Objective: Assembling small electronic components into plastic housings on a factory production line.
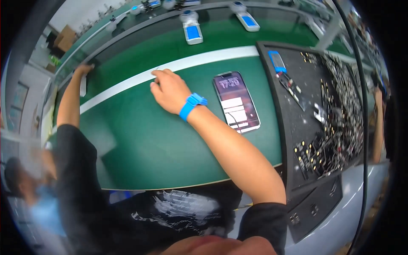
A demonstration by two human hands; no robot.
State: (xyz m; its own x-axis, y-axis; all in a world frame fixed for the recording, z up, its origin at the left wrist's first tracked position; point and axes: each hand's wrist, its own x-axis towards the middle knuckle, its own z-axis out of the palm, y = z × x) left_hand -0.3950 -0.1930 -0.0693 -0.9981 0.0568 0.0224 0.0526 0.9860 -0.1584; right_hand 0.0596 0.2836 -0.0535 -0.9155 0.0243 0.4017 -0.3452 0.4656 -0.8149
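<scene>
My right hand (169, 90), with a blue strap (193, 105) round its wrist, is over the green table mat (170, 144) beside the white strip (204, 58). Its fingers are curled in, thumb near the index finger; anything held there is too small to make out. At the far left, my left hand (84, 69) reaches out to the rail, just above a pale device (83, 86). Its fingers are small and blurred, so their grip does not show. To the right of my right forearm lies a phone (237, 101) with its screen lit, touched by neither hand.
A black tray (293, 127) on the right holds many small electronic parts, a blue-framed piece (277, 62) and a slim dark part (291, 90). Blue-and-white devices (192, 32) stand along the far side. A black cable (363, 106) hangs at right. Other people are at both sides.
</scene>
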